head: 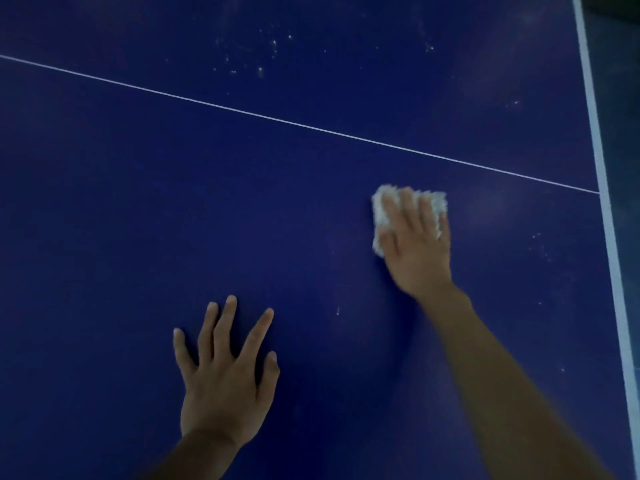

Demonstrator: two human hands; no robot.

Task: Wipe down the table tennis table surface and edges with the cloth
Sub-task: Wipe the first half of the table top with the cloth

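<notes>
Dimly lit table tennis playing area; whether it is in a home or a club cannot be told. A dark blue table tennis surface (207,209) fills nearly the whole view. A thin white centre line (311,128) crosses it just beyond the fingers (406,211) of the right hand (417,252) and meets a broad white edge line (603,188) well to the right of those fingers. Past that edge lies a strip of dark floor (625,237). White dusty specks (259,69) dot the blue far beyond the fingers.
</notes>
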